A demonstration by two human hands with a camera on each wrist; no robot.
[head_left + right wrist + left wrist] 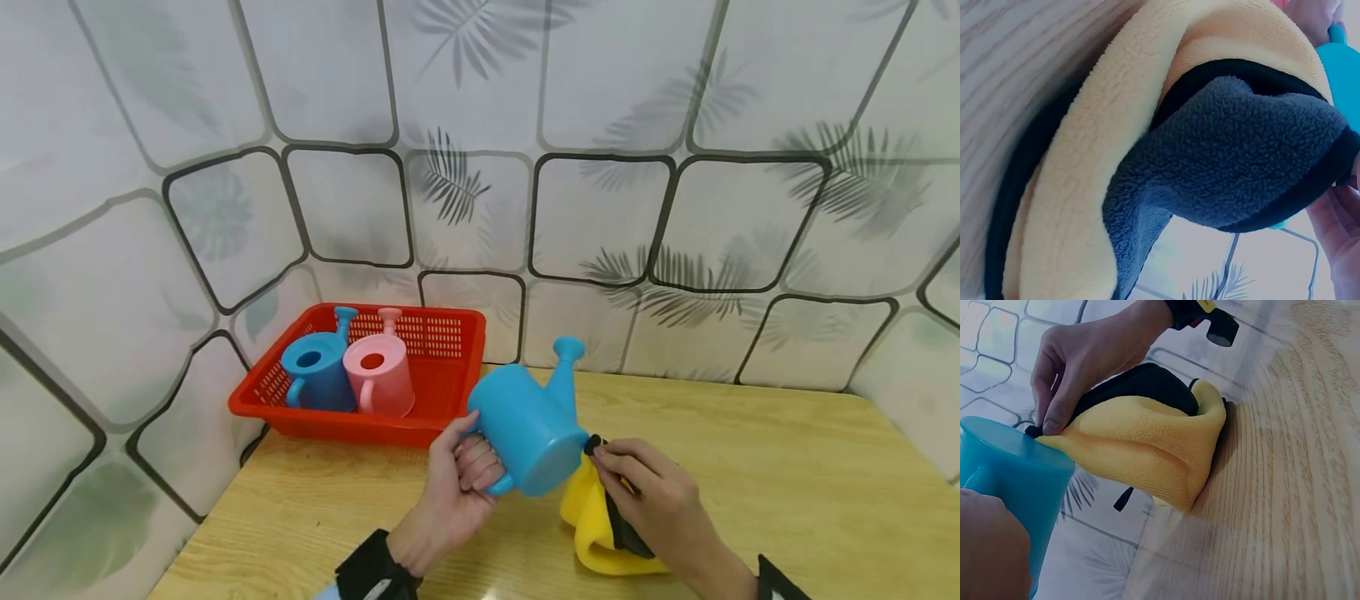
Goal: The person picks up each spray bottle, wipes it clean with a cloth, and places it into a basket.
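A light-blue toy watering can is held tilted above the table, its handle gripped by my left hand. Its spout points up and away, and its base faces toward me and to the right. Between thumb and fingers, my right hand pinches the dark edge of a yellow and dark-grey cloth close to the can's base. In the left wrist view the pinched corner of the cloth meets the rim of the base. The lower part of the cloth hangs in folds down to the table.
A red plastic basket stands at the back left, holding a blue watering can and a pink watering can side by side. The wooden table ends at a curtain with a leaf pattern behind and at the sides.
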